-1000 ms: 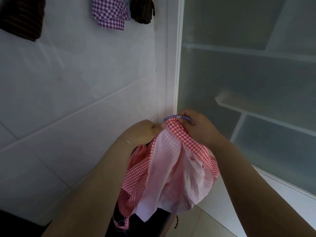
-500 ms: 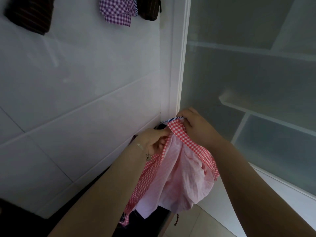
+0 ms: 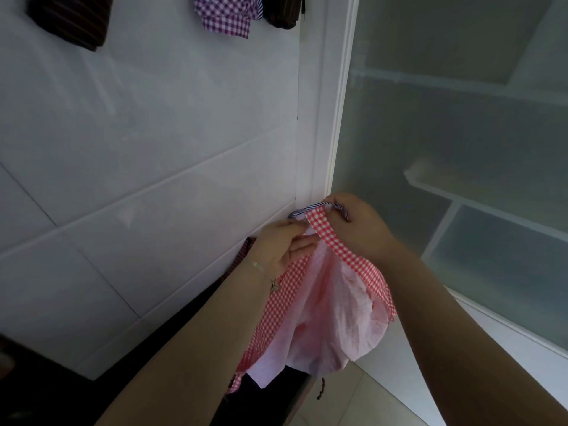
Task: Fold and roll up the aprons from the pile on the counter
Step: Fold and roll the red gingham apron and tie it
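While both hands, left hand [image 3: 281,247] and right hand [image 3: 358,224], pinch the apron [image 3: 329,315] by its top edge, it hangs bunched below them. No fold or roll is made yet, I judge.

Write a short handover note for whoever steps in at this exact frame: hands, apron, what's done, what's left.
Left hand: pinches the top edge of the red gingham apron.
Right hand: grip on the same top edge, with a blue-striped strap looped over it.
Apron: held up in the air, hanging bunched below both hands, pale inner side showing.
Done: apron picked up.
Left: no neat fold or roll visible yet; flatten, fold, roll.
Other checked and dark cloths lie at the top of the view.
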The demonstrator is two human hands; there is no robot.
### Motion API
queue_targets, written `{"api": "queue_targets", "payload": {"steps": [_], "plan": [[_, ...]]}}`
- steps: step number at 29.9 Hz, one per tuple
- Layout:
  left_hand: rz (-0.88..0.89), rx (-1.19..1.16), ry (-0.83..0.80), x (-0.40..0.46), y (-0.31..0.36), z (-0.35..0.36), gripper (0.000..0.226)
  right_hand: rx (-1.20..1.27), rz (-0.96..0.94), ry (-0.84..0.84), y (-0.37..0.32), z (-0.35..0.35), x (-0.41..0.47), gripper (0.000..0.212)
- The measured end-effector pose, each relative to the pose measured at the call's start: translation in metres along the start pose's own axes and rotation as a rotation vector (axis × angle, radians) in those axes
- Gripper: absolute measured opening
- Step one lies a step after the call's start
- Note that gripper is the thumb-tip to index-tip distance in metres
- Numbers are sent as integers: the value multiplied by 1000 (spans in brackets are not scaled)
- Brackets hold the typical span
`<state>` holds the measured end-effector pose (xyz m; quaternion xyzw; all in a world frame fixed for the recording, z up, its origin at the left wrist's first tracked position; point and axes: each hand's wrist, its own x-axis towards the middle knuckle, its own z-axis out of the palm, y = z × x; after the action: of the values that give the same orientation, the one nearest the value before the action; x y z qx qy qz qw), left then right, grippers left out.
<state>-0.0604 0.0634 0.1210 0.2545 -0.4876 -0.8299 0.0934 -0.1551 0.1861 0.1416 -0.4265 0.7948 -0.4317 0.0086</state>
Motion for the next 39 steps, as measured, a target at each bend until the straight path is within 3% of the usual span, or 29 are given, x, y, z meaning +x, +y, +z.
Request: {"api": "queue_targets", "payload": {"steps": [3,9,15,18,22,25,27,31,34,37,39], "plan": [[67,-63,-59,-3,-2,3,12,143,52,-72,-5,0,0,9],[158,-40,-116,-11,-3,6,13,161,86,13,0,2,0,11],[248,2,-112,-14,-6,5,26,133,85,75,0,2,0,12],[280,7,-119,-17,-8,6,44,120,67,89,-1,2,0,11],[317,36,12,-16,-9,11,16,125,59,80,-1,5,0,11],[313,14,90,-15,-4,13,18,145,73,76,-5,5,-1,21],[305,-42,154,-12,7,8,18,119,134,-42,-3,0,0,41],[330,-76,308,3,47,-9,22,-8,206,-514,-4,-13,-2,65],[366,-37,398,17,79,-24,15,-178,140,-697,-20,-18,-5,50],[488,298,487,30,91,-41,20,-375,98,-780,-27,-25,-2,51],[542,626,498,33,86,-47,29,-513,167,-739,-26,-33,5,54]]}}
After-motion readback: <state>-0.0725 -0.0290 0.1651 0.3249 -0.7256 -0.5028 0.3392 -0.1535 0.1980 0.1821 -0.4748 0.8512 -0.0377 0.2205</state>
